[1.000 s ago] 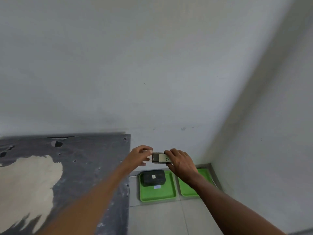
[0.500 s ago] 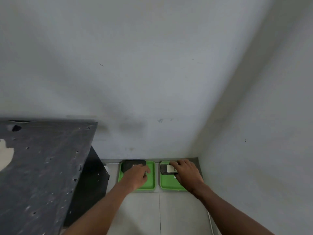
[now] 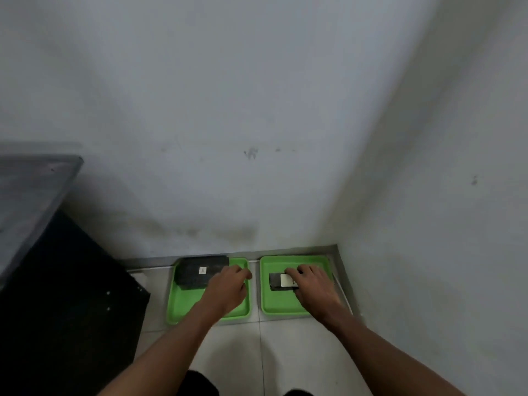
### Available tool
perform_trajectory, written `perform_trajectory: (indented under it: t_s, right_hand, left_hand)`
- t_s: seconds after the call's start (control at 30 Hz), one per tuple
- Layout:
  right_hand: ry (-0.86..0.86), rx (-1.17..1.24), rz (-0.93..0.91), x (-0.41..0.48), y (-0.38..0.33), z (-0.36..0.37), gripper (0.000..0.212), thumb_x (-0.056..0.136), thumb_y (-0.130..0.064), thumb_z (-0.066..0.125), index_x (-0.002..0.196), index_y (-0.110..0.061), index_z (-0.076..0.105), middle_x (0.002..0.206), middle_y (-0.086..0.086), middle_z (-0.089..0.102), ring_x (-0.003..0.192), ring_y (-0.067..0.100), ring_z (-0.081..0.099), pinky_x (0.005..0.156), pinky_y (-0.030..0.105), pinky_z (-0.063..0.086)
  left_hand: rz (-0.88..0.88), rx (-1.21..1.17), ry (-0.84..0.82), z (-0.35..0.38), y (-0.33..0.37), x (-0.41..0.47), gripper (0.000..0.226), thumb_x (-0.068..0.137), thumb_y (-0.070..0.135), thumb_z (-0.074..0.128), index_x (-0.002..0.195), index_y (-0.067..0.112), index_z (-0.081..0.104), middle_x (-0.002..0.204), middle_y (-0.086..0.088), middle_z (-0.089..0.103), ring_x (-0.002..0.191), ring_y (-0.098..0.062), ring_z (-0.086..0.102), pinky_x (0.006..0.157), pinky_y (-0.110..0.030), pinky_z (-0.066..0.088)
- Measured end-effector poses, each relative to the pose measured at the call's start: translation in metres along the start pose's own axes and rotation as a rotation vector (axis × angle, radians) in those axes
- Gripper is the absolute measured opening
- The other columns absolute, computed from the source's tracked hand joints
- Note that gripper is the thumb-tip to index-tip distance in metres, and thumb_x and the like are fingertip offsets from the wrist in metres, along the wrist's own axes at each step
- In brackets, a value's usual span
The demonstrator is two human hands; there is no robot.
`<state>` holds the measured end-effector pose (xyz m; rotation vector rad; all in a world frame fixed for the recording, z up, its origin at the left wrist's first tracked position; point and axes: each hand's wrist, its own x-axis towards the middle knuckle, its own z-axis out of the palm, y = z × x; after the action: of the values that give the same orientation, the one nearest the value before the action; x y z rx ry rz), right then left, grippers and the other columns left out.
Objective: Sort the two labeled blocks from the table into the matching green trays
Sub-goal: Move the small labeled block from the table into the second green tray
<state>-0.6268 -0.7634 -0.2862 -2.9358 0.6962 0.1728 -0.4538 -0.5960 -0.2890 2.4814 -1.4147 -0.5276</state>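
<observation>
Two blocks, two trays, both now paired up. A second ago your hands held the small block in the air above the trays, against the wall; half a second ago it was coming down over the right tray. Now the small labeled block (image 3: 281,281) lies flat in the right green tray (image 3: 285,308), toward its left edge, roughly midway between the far and near rims. Your right hand (image 3: 313,287) is on it, fingers curled over the block's right end and partly covering the white label; looks like a light pinch, but whether you're pressing or already letting go, cannot tell.

The larger dark block (image 3: 201,271) sits in the far-left corner of the left green tray (image 3: 183,310), its far edge at or over the rim by the wall. Your left hand (image 3: 228,290) is loosely curled beside that block's right end, over the tray's middle; contact with the block is unclear, and it holds nothing visible.

Meaning for the task: placement looks done for both, so only the release is left. Labels are too small to read, so matching can't be confirmed from here. Lift the right hand straight up so the small block doesn't drag across the tray floor. The dark table (image 3: 34,190) at left is partly in view; nothing readable on it.
</observation>
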Motion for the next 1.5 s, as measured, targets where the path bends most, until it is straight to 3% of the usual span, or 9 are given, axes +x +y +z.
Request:
perform_trajectory:
  t_s: [0.23, 0.43, 0.83, 1.03, 1.2, 1.43, 1.5]
  right_hand:
    - [0.066, -0.001, 0.017, 0.062, 0.035, 0.188, 0.047, 0.091, -0.013, 0.056, 0.136, -0.022, 0.048, 0.121, 0.011, 0.062, 0.109, 0.030, 0.056, 0.096, 0.040, 0.043]
    - [0.079, -0.011, 0.004, 0.092, 0.050, 0.284, 0.046, 0.091, -0.015, 0.056, 0.135, -0.022, 0.048, 0.122, 0.010, 0.062, 0.110, 0.029, 0.055, 0.097, 0.040, 0.043]
    - [-0.028, 0.033, 0.057, 0.177, 0.106, 0.360, 0.045, 0.093, -0.016, 0.055, 0.136, -0.024, 0.047, 0.126, 0.007, 0.061, 0.113, 0.027, 0.055, 0.099, 0.039, 0.042]
    - [-0.073, 0.031, 0.079, 0.236, 0.141, 0.399, 0.045, 0.090, -0.011, 0.056, 0.134, -0.022, 0.050, 0.121, 0.009, 0.064, 0.109, 0.030, 0.056, 0.096, 0.040, 0.043]
    - [-0.086, 0.027, 0.094, 0.269, 0.154, 0.431, 0.048, 0.085, -0.004, 0.058, 0.131, -0.020, 0.054, 0.116, 0.011, 0.065, 0.106, 0.033, 0.058, 0.095, 0.041, 0.044]
    - [-0.088, 0.026, 0.068, 0.284, 0.159, 0.461, 0.051, 0.088, -0.003, 0.054, 0.136, -0.019, 0.049, 0.121, 0.012, 0.062, 0.113, 0.032, 0.055, 0.102, 0.040, 0.040]
    - [-0.088, 0.027, 0.059, 0.281, 0.158, 0.468, 0.053, 0.090, -0.004, 0.052, 0.140, -0.019, 0.045, 0.126, 0.011, 0.059, 0.118, 0.031, 0.052, 0.105, 0.040, 0.038]
  left_hand:
    - [0.018, 0.057, 0.002, 0.159, -0.082, 0.069, 0.036, 0.093, 0.014, 0.049, 0.127, 0.019, 0.058, 0.131, -0.006, 0.058, 0.126, -0.027, 0.049, 0.100, -0.041, 0.047]
    - [0.031, 0.055, 0.016, 0.233, -0.121, 0.103, 0.035, 0.093, 0.014, 0.049, 0.127, 0.019, 0.058, 0.128, -0.006, 0.059, 0.123, -0.027, 0.051, 0.098, -0.042, 0.049]
    - [-0.091, 0.004, -0.040, 0.286, -0.160, 0.185, 0.037, 0.093, 0.011, 0.052, 0.128, 0.019, 0.059, 0.133, -0.008, 0.058, 0.121, -0.024, 0.055, 0.098, -0.040, 0.051]
    - [-0.163, 0.082, -0.035, 0.311, -0.173, 0.248, 0.045, 0.091, 0.012, 0.054, 0.136, 0.018, 0.054, 0.154, -0.016, 0.038, 0.144, -0.033, 0.030, 0.113, -0.047, 0.038]
    - [-0.224, 0.159, -0.036, 0.331, -0.190, 0.265, 0.048, 0.091, 0.014, 0.055, 0.138, 0.018, 0.052, 0.154, -0.018, 0.035, 0.148, -0.035, 0.022, 0.118, -0.050, 0.027]
    - [-0.133, 0.225, 0.013, 0.344, -0.206, 0.251, 0.038, 0.063, -0.003, 0.080, 0.101, 0.004, 0.076, 0.128, -0.035, 0.060, 0.130, -0.051, 0.048, 0.104, -0.064, 0.042]
    - [-0.131, 0.206, -0.006, 0.347, -0.206, 0.248, 0.038, 0.064, -0.005, 0.079, 0.101, 0.005, 0.076, 0.129, -0.035, 0.059, 0.131, -0.051, 0.047, 0.105, -0.064, 0.041]
